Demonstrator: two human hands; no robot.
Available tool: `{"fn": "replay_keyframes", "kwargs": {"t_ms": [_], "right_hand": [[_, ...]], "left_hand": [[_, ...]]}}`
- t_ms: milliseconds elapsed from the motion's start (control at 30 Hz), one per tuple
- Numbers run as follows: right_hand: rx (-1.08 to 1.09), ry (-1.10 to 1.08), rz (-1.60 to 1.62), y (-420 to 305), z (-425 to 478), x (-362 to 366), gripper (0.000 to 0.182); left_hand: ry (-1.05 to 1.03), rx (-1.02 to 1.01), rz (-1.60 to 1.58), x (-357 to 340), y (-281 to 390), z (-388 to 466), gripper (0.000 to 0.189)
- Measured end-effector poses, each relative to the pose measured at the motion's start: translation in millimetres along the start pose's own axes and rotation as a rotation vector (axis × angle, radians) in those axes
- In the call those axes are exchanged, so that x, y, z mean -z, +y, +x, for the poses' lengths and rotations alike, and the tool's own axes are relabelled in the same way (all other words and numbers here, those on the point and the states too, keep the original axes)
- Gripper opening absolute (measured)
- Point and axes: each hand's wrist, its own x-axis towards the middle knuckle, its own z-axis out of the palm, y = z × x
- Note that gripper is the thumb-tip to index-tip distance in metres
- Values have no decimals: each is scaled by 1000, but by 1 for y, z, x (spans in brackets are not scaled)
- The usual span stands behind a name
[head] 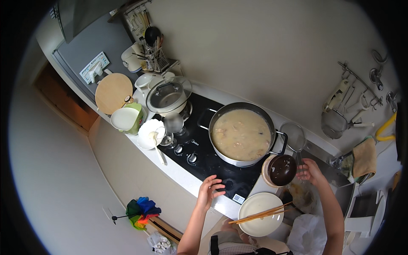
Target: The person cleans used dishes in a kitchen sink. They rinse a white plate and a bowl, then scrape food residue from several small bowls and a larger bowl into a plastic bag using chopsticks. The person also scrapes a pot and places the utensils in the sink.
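My left hand point(211, 191) hovers over the near edge of the black glass hob point(204, 156), fingers apart, holding nothing. At the right, my right hand point(307, 172) has its fingers at the handle of a wire skimmer point(294, 137); how firmly they close on it I cannot tell. The skimmer's round head lies beside the large two-handled pot point(241, 162), which holds a pale, cloudy soup point(240, 135) with pieces in it. Between pot and right hand stands a jar with a dark brown lid point(282, 170). Wooden chopsticks point(261, 214) rest across a white plate point(266, 197).
A lidded pot point(169, 98) stands on the hob's far left. Left of the hob are a white scalloped dish point(146, 135) with a spoon, a green container point(135, 122) and a round wooden board point(114, 92). Strainers point(334, 122) hang on the right wall near the sink point(328, 172).
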Motion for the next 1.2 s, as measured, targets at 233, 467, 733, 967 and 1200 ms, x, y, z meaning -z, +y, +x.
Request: {"fn": "replay_keyframes", "kwargs": {"t_ms": [233,467,733,967,1200], "right_hand": [[-164,-23,-82,18,9,4,53],[-12,193,-559,22,-4,42,42],[-114,11,-573,3,-148,149,39],[-258,19,-539,88,-161,257,39],[-152,57,-515,205,-51,305,30]], "left_hand": [[-101,27,23,-17,0,-22,31],[-101,-60,203,-48,-2,-33,36],[-531,66,357,-142,-39,-58,28],[-863,-66,942,-259,-112,-75,33],[-870,-120,1245,-324,-212,-34,32]]}}
